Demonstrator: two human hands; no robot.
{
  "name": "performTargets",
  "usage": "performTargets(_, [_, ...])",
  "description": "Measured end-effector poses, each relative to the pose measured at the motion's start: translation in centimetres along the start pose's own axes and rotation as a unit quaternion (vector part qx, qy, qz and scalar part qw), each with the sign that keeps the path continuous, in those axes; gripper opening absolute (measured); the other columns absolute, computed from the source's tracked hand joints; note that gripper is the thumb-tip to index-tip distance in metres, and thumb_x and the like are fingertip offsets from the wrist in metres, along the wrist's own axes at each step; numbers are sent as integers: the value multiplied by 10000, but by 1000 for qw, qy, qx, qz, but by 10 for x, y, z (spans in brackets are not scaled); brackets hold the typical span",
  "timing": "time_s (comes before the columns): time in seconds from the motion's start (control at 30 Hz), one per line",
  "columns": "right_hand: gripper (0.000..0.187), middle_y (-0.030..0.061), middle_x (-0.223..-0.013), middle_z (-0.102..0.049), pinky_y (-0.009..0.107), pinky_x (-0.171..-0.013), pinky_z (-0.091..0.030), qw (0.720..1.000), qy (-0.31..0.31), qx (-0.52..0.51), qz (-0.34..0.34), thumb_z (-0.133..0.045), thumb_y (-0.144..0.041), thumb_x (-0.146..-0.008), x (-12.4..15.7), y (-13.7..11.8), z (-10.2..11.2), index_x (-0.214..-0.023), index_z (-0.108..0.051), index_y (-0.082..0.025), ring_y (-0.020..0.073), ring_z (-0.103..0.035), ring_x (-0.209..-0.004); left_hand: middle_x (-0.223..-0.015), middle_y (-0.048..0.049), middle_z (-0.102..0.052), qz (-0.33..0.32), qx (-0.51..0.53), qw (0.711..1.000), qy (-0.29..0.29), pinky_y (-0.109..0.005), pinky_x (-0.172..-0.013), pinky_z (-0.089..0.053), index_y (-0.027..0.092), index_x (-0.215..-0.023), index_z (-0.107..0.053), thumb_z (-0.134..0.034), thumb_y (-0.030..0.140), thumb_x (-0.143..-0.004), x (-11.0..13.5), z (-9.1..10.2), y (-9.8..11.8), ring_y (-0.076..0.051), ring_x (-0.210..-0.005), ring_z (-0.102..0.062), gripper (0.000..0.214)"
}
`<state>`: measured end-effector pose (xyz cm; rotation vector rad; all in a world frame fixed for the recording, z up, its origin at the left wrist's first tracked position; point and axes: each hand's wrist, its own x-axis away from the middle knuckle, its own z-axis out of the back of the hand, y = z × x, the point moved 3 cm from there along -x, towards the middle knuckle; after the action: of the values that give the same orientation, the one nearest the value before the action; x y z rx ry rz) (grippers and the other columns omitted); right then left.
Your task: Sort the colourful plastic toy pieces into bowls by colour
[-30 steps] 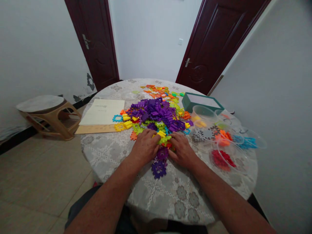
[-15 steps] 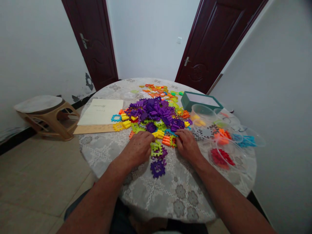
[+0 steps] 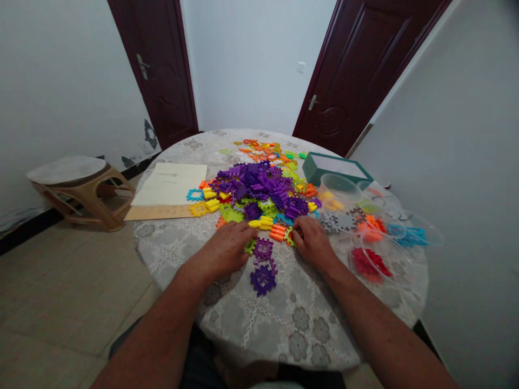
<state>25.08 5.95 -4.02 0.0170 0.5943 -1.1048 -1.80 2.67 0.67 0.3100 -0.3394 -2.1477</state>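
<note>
My left hand (image 3: 227,246) is closed on a lime-green square interlocking block (image 3: 250,247), most of it hidden under the fingers. Beside that block lie purple square blocks (image 3: 263,248), with a darker purple one (image 3: 263,280) nearer to me. My right hand (image 3: 313,241) rests with curled fingers by another lime-green block (image 3: 288,236); whatever its fingertips grip is hidden. Between the hands are yellow tube-shaped pieces (image 3: 261,223) and orange ones (image 3: 278,233). Just beyond rises a heap of purple blocks (image 3: 259,181).
Clear tubs on the right hold red pieces (image 3: 368,263), blue pieces (image 3: 413,235) and others. A green box (image 3: 338,169) stands behind them. Left of the heap lies a cream paper pad (image 3: 172,185) on a board. Orange pieces (image 3: 259,147) spread at the back. A stool (image 3: 81,189) stands left.
My left hand has drawn the lime-green block a little to the left, uncovering more of the purple block beside it. My right hand has hardly moved, and the view has shifted slightly.
</note>
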Motion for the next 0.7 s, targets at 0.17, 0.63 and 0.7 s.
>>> performTargets(0.17, [164, 124, -1029, -699, 452, -941, -476, 999, 27, -13, 16, -582, -177, -936, 1, -6, 7, -1075, -668, -184, 296, -601, -1012, -1198, -77, -706, -25, 1, 999, -39, -390, -976, -479, 240, -1125, -686, -718, 173, -820, 8, 5, 0, -268, -1117, -620, 313])
performTargets(0.63, [407, 122, -1415, -646, 461, -1069, -559, 966, -161, -84, 184, -542, -183, -996, 21, -80, 9, -1382, -655, -242, 273, -646, -1259, -1214, -108, -688, 13, -8, 1000, 8, -425, -1051, -468, 226, -1222, -674, -615, 86, -852, 15, 5, -18, -279, -1167, -609, 400])
performTargets(0.7, [349, 134, -1367, -662, 460, -1052, -568, 971, -156, -72, 165, -548, -204, -1007, 19, -78, 7, -1329, -680, -226, 274, -658, -1226, -1205, -116, -665, 15, -20, 999, 35, -430, -1044, -468, 217, -1209, -672, -570, 58, -860, 16, 7, -15, -278, -1163, -591, 397])
